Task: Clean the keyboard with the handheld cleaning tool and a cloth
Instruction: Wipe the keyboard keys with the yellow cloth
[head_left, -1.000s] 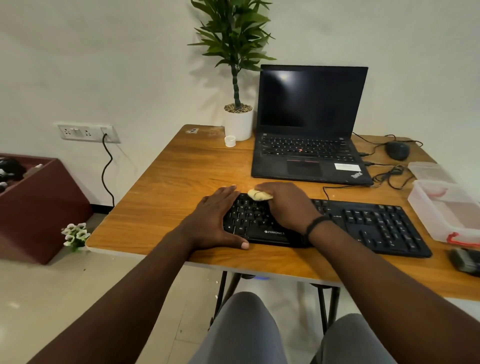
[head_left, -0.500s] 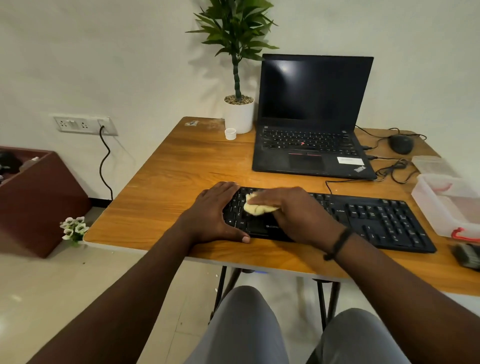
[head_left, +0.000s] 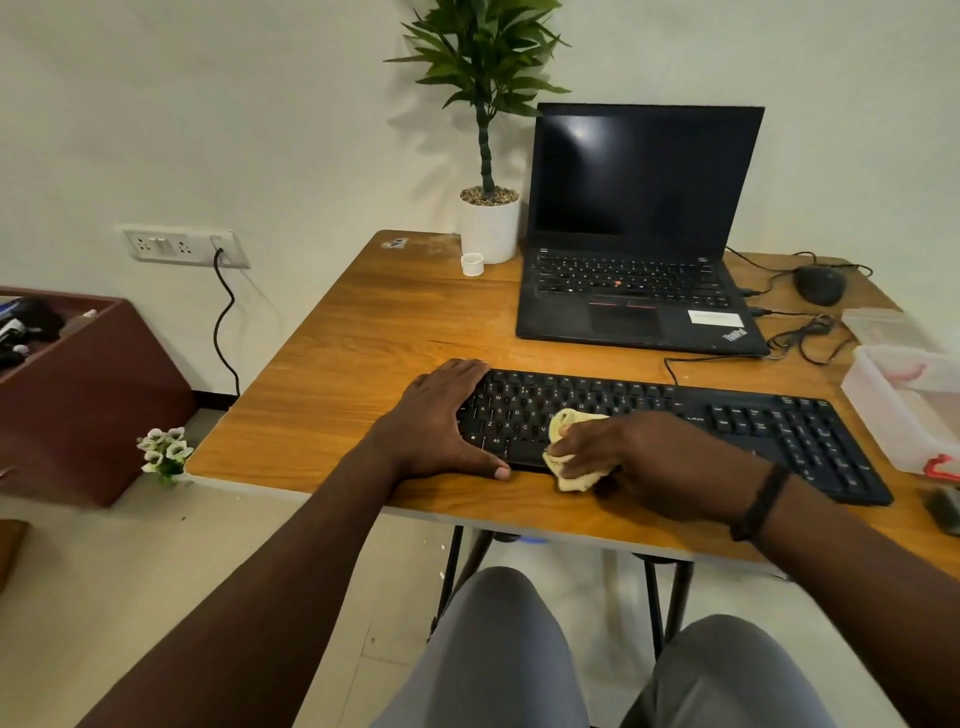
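Yellow cloth (head_left: 569, 449) bunched in right hand (head_left: 639, 457), pressed over keyboard (head_left: 675, 421) front edge near table (head_left: 363, 364) front edge. Left hand (head_left: 439, 421) flat, grasping nothing, bracing keyboard's left end. Laptop (head_left: 639, 234) open toward far edge.

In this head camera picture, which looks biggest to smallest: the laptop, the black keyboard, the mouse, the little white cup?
1. laptop
2. keyboard, though it lies nearer the camera
3. mouse
4. white cup

Wooden table (head_left: 363, 358) carries keyboard (head_left: 727, 415), laptop (head_left: 634, 312), potted plant (head_left: 488, 228), mouse (head_left: 821, 285), plastic box (head_left: 904, 410).
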